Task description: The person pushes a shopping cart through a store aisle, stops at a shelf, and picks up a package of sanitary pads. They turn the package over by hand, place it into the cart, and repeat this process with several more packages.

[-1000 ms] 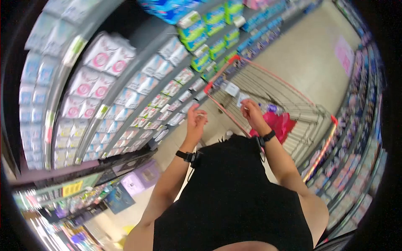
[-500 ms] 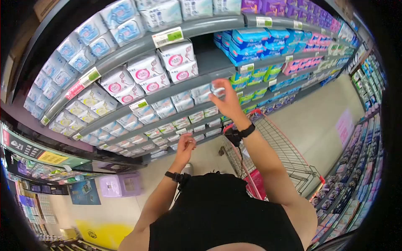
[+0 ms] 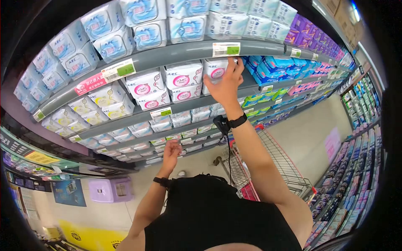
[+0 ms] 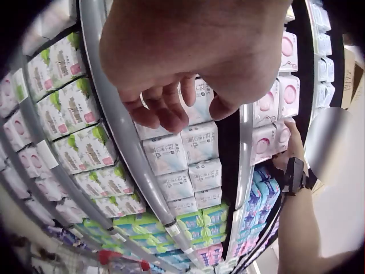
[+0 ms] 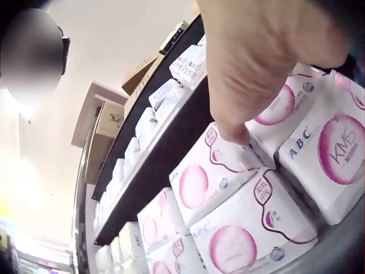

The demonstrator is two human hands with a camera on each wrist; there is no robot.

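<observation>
My right hand (image 3: 225,85) reaches to the shelf and grips the end pack of sanitary pads (image 3: 217,72), white with a pink circle. Its thumb (image 5: 232,132) lies along the gap between neighbouring packs in the right wrist view; the other fingers are mostly hidden there, but in the head view they bend over the pack's right side. Beside it stand more stacked packs of the same kind (image 3: 183,80). My left hand (image 3: 171,152) hangs loosely curled and holds nothing, in front of the lower shelves. White pad packs (image 4: 165,154) lie beyond it in the left wrist view.
Blue packs (image 3: 272,69) sit right of a dark shelf gap. Above, a grey shelf edge with a price tag (image 3: 226,49) runs close over the right hand. A wire shopping cart (image 3: 284,163) stands at the right, a lilac stool (image 3: 111,190) on the floor at left.
The view has turned from the cart to the shelf. My right hand has moved from over the cart up to the end pack and taken hold of it. The left hand stays low, loosely curled.
</observation>
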